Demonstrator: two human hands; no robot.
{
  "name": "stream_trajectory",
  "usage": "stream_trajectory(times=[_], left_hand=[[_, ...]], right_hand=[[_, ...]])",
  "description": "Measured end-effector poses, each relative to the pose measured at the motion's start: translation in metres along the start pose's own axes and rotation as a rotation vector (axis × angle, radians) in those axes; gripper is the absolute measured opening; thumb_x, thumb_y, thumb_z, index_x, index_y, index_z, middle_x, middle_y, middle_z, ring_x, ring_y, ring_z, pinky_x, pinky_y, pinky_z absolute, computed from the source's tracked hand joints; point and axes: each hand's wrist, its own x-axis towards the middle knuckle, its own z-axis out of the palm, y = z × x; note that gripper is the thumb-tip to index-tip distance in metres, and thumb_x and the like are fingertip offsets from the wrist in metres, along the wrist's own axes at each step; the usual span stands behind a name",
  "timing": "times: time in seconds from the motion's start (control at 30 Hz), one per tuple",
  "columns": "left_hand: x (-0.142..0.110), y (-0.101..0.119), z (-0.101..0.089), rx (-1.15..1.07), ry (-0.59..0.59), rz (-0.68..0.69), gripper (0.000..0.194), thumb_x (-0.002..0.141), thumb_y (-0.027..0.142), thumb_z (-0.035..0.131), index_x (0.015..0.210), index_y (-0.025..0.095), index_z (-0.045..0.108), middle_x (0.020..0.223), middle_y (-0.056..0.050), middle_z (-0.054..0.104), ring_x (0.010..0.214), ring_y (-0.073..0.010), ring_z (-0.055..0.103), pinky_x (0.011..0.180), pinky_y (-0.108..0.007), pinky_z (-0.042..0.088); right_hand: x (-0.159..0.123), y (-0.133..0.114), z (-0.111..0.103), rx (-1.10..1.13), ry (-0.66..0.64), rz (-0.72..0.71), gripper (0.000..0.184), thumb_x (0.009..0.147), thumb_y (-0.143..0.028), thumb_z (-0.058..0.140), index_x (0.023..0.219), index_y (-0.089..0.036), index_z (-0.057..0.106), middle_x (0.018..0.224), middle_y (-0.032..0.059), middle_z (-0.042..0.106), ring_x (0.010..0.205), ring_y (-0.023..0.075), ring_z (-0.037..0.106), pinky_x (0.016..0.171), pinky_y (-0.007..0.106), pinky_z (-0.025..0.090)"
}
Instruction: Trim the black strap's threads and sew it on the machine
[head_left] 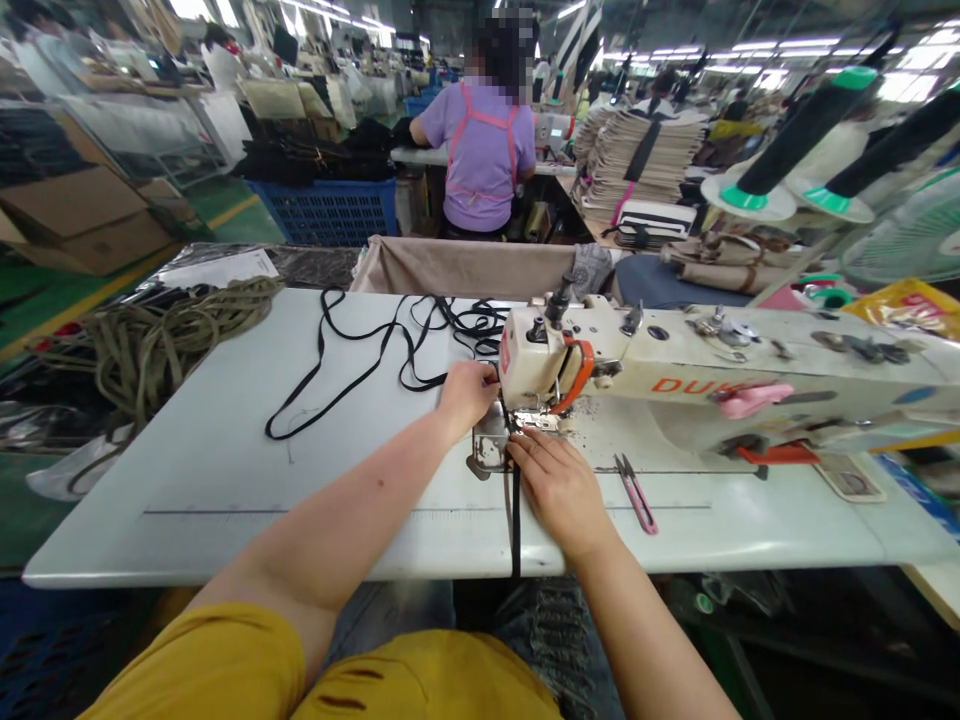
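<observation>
A narrow black strap (pixel 516 525) runs from the table's front edge up under the needle area of a white sewing machine (pixel 637 370). My right hand (pixel 559 485) lies on the metal plate and table beside the strap, its fingertips touching it just in front of the presser foot. Behind the foot, my left hand (pixel 466 398) is closed, thumb and fingers pinched on the strap where it comes out. More of the black strap lies in loose loops (pixel 375 350) on the tabletop behind and left of that hand. Pink thread snips (pixel 636 495) rest right of my right hand.
Bundles of olive strap (pixel 172 340) hang over the table's left end. A beige fabric-lined bin (pixel 472 268) stands behind the table. Black thread cones (pixel 802 140) and a fan (pixel 911 230) are at right. A person in purple (pixel 480 150) sits ahead.
</observation>
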Motion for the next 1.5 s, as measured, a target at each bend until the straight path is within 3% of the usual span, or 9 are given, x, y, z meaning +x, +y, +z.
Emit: stream_trajectory(times=[0.23,0.37,0.43,0.63,1.13,1.3,1.4,1.5], left_hand=[[-0.018,-0.007,-0.002,-0.009,0.06,0.028,0.02,0.093,0.014,0.059,0.106,0.015,0.075,0.109,-0.014,0.074,0.108,-0.0281,0.067,0.098,-0.041,0.052],[-0.047,-0.018,-0.008,-0.011,-0.04,0.308,0.023,0.095,0.014,0.058,0.106,0.021,0.077,0.116,-0.009,0.076,0.116,-0.0254,0.065,0.11,-0.043,0.049],[-0.061,-0.021,-0.008,-0.009,-0.084,0.385,0.027,0.098,0.017,0.057,0.116,0.024,0.076,0.124,-0.007,0.076,0.124,-0.0259,0.063,0.115,-0.047,0.045],[-0.077,-0.017,-0.007,0.043,-0.141,0.351,0.036,0.1,0.018,0.055,0.131,0.025,0.072,0.136,-0.008,0.073,0.14,-0.0296,0.052,0.116,-0.053,0.042],[-0.077,-0.008,-0.012,0.117,-0.138,0.422,0.034,0.101,0.018,0.054,0.13,0.024,0.071,0.135,-0.009,0.072,0.139,-0.0303,0.054,0.117,-0.054,0.042],[-0.091,-0.005,-0.002,0.123,-0.111,0.395,0.045,0.103,0.023,0.05,0.147,0.014,0.053,0.149,-0.018,0.059,0.142,-0.0283,0.054,0.119,-0.048,0.045],[-0.11,-0.005,0.003,0.235,-0.104,0.388,0.061,0.103,0.028,0.052,0.159,0.012,0.035,0.16,-0.022,0.047,0.151,-0.0315,0.045,0.123,-0.051,0.04],[-0.129,-0.005,0.001,0.344,-0.114,0.435,0.069,0.103,0.037,0.055,0.161,0.008,0.03,0.166,-0.023,0.039,0.155,-0.0346,0.036,0.126,-0.052,0.035]], right_hand=[[-0.001,-0.002,0.003,0.01,-0.006,0.044,0.032,0.104,-0.015,0.055,0.132,-0.015,0.07,0.137,0.0135,0.071,0.135,0.0284,0.06,0.111,0.046,0.051],[-0.002,-0.004,0.003,0.01,0.0,0.052,0.032,0.104,-0.015,0.056,0.133,-0.014,0.07,0.136,0.0145,0.071,0.135,0.0289,0.06,0.109,0.047,0.052],[-0.001,-0.005,0.003,0.01,-0.002,0.054,0.032,0.104,-0.014,0.055,0.132,-0.013,0.07,0.136,0.0147,0.071,0.135,0.029,0.06,0.109,0.047,0.052],[0.002,-0.008,0.0,0.006,-0.005,0.057,0.032,0.105,-0.015,0.054,0.132,-0.013,0.07,0.136,0.0153,0.071,0.135,0.0289,0.06,0.109,0.046,0.052],[0.003,-0.01,-0.001,0.019,0.004,0.06,0.034,0.104,-0.012,0.052,0.133,-0.011,0.069,0.136,0.0163,0.071,0.135,0.0297,0.059,0.108,0.048,0.053],[0.004,-0.01,-0.003,0.023,0.015,0.057,0.032,0.103,-0.013,0.055,0.131,-0.009,0.07,0.135,0.016,0.072,0.134,0.03,0.06,0.108,0.047,0.053],[0.002,-0.011,-0.004,0.038,0.025,0.053,0.03,0.103,-0.014,0.055,0.129,-0.012,0.071,0.131,0.0164,0.073,0.131,0.0291,0.062,0.107,0.047,0.054],[0.0,-0.011,-0.003,0.047,0.037,0.032,0.029,0.103,-0.012,0.053,0.124,-0.01,0.073,0.125,0.0172,0.075,0.126,0.029,0.064,0.107,0.047,0.053]])
